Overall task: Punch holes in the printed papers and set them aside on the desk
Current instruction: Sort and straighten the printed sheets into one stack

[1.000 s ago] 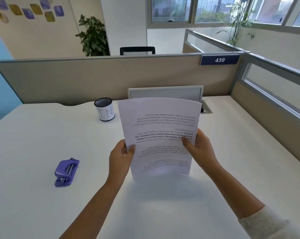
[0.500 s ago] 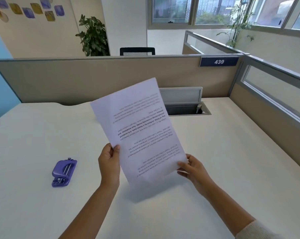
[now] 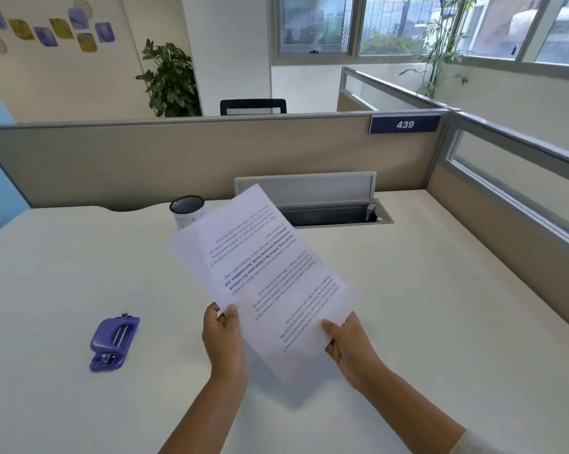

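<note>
Two hands hold the printed papers (image 3: 263,283) tilted above the table's (image 3: 440,306) middle: left hand (image 3: 224,339) and right hand (image 3: 348,345) fingers pinching the near edge, likely squaring it for punching. Purple hole punch (image 3: 113,343) lies untouched toward the left edge.

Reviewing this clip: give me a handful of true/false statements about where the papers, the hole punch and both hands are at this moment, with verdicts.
1. Both hands hold the white printed papers above the white desk. True.
2. The purple plastic hole punch is clamped on the papers' edge. False: it lies on the desk, apart from the papers, to the left of the left hand.
3. The right hand pinches the papers at a near corner. True.
4. The papers lie flat on the desk. False: they are lifted and tilted.
5. The white cylindrical mesh-topped pen cup is partly hidden behind the papers. True.
</note>
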`<state>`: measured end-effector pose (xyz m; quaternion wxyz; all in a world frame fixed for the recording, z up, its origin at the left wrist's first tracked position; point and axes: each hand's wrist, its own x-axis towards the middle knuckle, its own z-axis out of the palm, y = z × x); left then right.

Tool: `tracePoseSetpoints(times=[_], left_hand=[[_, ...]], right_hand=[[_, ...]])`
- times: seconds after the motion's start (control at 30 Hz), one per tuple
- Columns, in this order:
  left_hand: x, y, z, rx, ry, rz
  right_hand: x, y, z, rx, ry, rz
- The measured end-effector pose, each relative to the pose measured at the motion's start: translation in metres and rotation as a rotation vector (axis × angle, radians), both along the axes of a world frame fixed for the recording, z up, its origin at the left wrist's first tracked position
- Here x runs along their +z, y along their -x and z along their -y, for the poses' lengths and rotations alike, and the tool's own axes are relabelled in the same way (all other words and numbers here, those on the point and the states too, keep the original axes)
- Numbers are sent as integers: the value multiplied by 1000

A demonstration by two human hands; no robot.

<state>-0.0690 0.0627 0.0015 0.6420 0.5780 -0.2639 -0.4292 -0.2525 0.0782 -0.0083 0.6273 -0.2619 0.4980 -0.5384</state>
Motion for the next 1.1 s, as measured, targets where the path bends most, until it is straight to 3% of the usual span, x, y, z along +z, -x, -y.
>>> tracePoseSetpoints(times=[0.27, 0.53, 0.87, 1.1], left_hand=[[15, -15, -3, 0, 83, -155], [18, -46, 10, -101, 98, -104], [24, -73, 14, -364, 128, 168], [14, -69, 5, -331, 85, 291]], right_hand=[[14, 21, -1, -9, 172, -431], [30, 47, 3, -173, 193, -435], [54, 62, 13, -202, 413, -469], [33, 63, 13, -46, 364, -552]])
